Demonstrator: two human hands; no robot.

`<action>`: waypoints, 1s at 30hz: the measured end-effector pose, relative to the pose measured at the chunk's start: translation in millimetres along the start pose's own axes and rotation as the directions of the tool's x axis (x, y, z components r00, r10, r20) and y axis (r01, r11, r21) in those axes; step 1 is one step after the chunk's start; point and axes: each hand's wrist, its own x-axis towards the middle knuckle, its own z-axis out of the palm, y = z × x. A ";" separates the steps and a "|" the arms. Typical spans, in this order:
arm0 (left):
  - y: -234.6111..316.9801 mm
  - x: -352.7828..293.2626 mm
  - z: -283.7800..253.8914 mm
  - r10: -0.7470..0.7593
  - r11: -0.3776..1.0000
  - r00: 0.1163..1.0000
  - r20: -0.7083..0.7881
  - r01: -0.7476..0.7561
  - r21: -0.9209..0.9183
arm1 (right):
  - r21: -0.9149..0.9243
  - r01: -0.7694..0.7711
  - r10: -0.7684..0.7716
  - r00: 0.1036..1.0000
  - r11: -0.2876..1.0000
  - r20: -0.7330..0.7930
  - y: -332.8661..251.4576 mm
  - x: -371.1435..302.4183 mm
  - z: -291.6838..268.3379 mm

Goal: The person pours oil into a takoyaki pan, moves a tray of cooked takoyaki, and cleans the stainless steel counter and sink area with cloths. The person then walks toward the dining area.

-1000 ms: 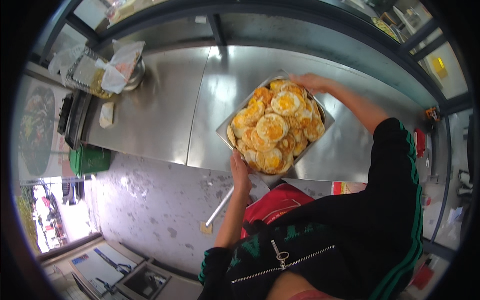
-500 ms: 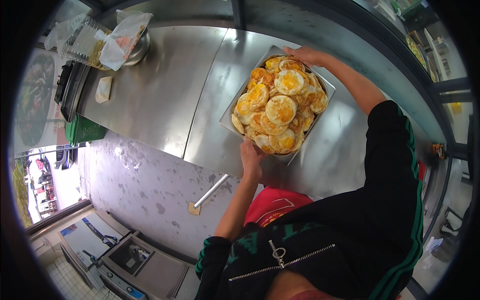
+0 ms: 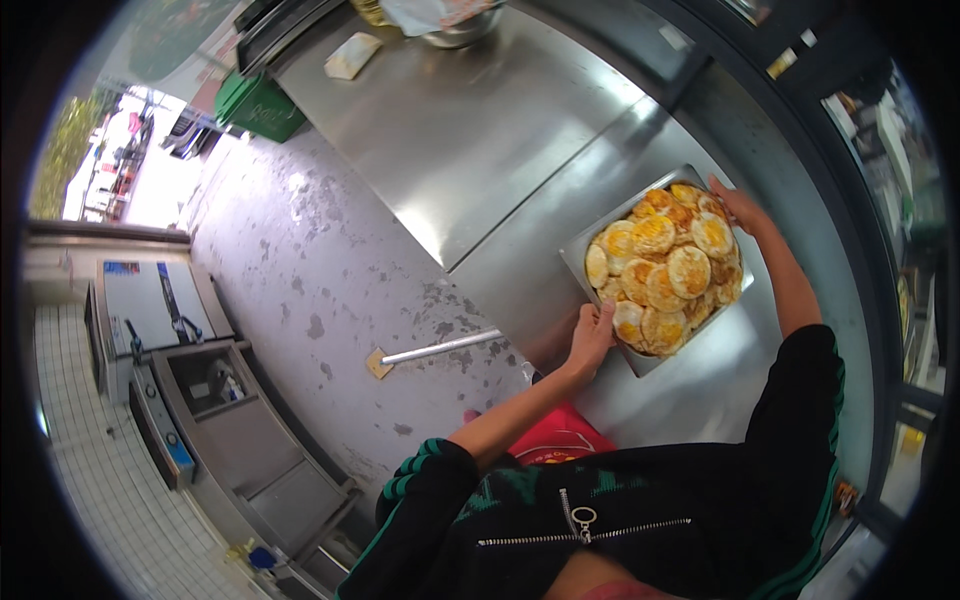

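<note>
A rectangular metal tray (image 3: 642,368) is heaped with browned fried eggs (image 3: 688,271), some showing yellow yolk. It is on the steel table, or just over it; which one I cannot tell. At the tray's near left side, my left hand (image 3: 592,340) grips the rim, thumb on top. My right hand (image 3: 740,208) is closed round the far right edge, its fingers partly hidden. The tray's underside is out of sight.
A steel table (image 3: 480,130) stretches to the far left, bearing a white packet (image 3: 352,56) and a metal bowl (image 3: 463,30). A green bin (image 3: 258,106) stands past its edge. Dark window framing (image 3: 800,150) borders the right. A steel sink unit (image 3: 245,420) stands lower left.
My view has swung toward the left, so the table and tray appear turned and farther right. Both hands keep their hold on the tray, which stays near the same table seam.
</note>
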 end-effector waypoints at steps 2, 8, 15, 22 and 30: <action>-3.4 -5.0 -9.4 -0.013 1.000 1.000 0.017 0.014 -0.010 | 0.020 0.010 -0.009 1.000 1.000 -0.017 5.7 4.1 11.3; -16.0 -56.2 -70.8 0.295 0.794 0.951 0.094 -0.298 0.530 | -0.037 0.068 -0.069 0.997 0.997 -0.018 16.9 -24.2 12.9; -53.2 -241.3 -256.2 0.466 0.877 0.885 -0.025 -0.465 -0.123 | 0.492 0.635 -0.574 0.765 0.595 -0.292 -53.7 -176.4 79.3; -132.1 -482.7 -506.6 0.412 0.636 0.774 -0.480 -0.622 -0.458 | 0.239 0.892 -0.922 0.351 0.383 0.166 -138.3 -465.0 631.8; -294.2 -661.9 -720.5 0.373 0.154 0.551 -0.746 -0.830 -0.536 | 0.610 0.789 -0.860 -0.357 -0.070 0.363 -90.2 -801.2 1061.7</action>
